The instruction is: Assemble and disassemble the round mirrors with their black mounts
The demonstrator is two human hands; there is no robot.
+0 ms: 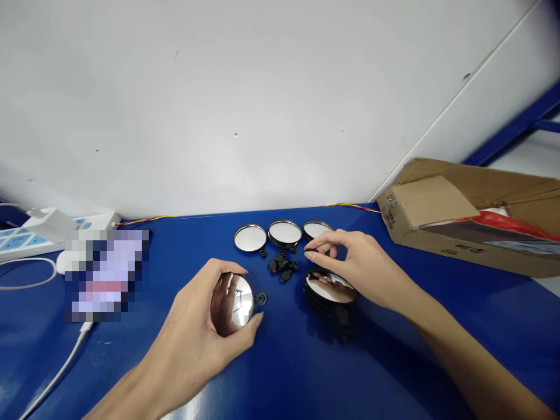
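My left hand (196, 326) is closed around the rim of a round convex mirror (231, 306) with a black edge. A small black ring-shaped mount (261, 298) sticks out from that mirror's right side. On the right, my right hand (350, 259) pinches a small black part (312, 250), mostly hidden, between thumb and fingertips. Directly below that hand lies a stack of black-rimmed round mirrors (330, 287). Between the hands is a small pile of black plastic joint pieces (283, 266).
Behind the pile, round mirrors stand in a row: left (250, 238), middle (284, 232) and right (317, 228). A blurred-out phone (109, 274) with a white cable and a power strip (94, 221) are at left. An open cardboard box (437, 233) stands at right, against the white wall (262, 105).
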